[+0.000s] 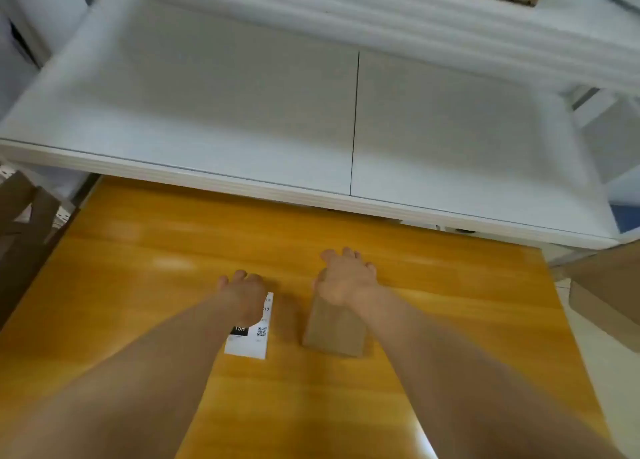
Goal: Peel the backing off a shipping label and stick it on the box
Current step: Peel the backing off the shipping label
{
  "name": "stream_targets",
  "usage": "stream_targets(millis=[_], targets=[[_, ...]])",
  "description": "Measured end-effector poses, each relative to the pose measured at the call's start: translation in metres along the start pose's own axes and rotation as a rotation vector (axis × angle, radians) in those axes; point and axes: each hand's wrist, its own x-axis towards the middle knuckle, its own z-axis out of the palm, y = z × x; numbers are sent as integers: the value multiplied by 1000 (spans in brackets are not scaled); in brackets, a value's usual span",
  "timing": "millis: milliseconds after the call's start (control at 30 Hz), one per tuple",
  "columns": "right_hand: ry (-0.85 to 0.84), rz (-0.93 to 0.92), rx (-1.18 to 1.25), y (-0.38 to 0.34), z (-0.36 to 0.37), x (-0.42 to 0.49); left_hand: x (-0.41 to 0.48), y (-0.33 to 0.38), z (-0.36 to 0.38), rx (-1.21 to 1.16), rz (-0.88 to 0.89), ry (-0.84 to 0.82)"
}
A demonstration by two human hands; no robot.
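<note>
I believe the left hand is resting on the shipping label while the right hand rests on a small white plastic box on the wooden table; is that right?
Not quite: in the head view the box is brown cardboard, not white plastic. The rest holds: the left hand rests on the shipping label, and the right hand rests on the box, both on the wooden table.

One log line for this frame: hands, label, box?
left hand: on shipping label | right hand: on cardboard box | label: flat on table, unattached
</note>
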Motion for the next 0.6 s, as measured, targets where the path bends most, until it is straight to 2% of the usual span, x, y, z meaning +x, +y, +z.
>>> stream_targets(millis=[433, 600], targets=[[-52, 24, 11, -7, 8, 10, 13, -5, 3, 18, 21, -63], [-64, 19, 14, -14, 11, 8, 8, -7, 1, -46, 29, -99]])
